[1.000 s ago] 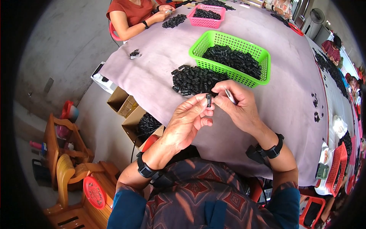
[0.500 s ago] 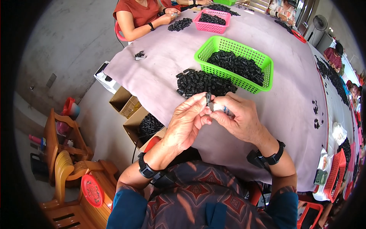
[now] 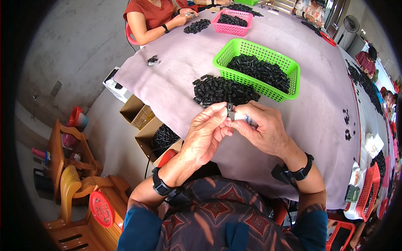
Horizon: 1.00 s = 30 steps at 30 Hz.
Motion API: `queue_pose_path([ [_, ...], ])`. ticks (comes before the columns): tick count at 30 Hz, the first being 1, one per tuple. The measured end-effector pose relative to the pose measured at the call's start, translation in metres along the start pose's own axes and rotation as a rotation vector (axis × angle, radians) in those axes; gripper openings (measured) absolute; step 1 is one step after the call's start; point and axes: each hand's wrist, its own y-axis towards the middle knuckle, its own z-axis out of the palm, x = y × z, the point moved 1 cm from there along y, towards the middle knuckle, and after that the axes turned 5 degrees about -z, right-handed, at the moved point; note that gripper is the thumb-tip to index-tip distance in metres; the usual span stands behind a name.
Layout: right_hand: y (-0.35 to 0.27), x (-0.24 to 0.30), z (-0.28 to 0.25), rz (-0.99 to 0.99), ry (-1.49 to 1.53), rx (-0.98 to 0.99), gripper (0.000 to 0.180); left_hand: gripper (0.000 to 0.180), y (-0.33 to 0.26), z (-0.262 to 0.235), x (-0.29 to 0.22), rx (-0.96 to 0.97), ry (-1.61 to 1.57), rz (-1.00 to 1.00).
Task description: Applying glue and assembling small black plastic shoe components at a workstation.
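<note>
While both hands meet just above the near edge of the surface [image 3: 176, 83], the left hand [image 3: 207, 134] pinches a small black plastic piece [image 3: 230, 110] between thumb and fingertips, and the right hand [image 3: 264, 131] is curled shut around a small pale part [image 3: 243, 119] pressed against it; this looks like a fitting step, and the next move would call for fine alignment. Beyond them lie a loose heap of matte black blocky pieces [image 3: 222, 90] on mauve cloth and a green lattice plastic basket [image 3: 293, 71] holding more.
</note>
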Motion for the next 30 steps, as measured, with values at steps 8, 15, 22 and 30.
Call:
queue_pose_path([
  [8, -0.001, -0.008, -0.001, 0.113, 0.092, -0.078, 0.01, 0.02, -0.001, -0.002, 0.004, 0.01, 0.046, 0.012],
  [15, 0.002, -0.003, -0.028, 0.173, 0.341, -0.13, 0.012, 0.018, 0.002, 0.0, 0.0, 0.064, -0.056, -0.011],
  [22, -0.003, -0.009, -0.008, 0.287, 0.369, -0.082, 0.022, 0.017, 0.004, -0.001, 0.006, 0.039, -0.068, -0.016],
  [30, -0.004, -0.011, 0.003, 0.155, 0.273, -0.065, 0.021, 0.019, 0.003, -0.007, 0.013, 0.112, -0.074, -0.087],
])
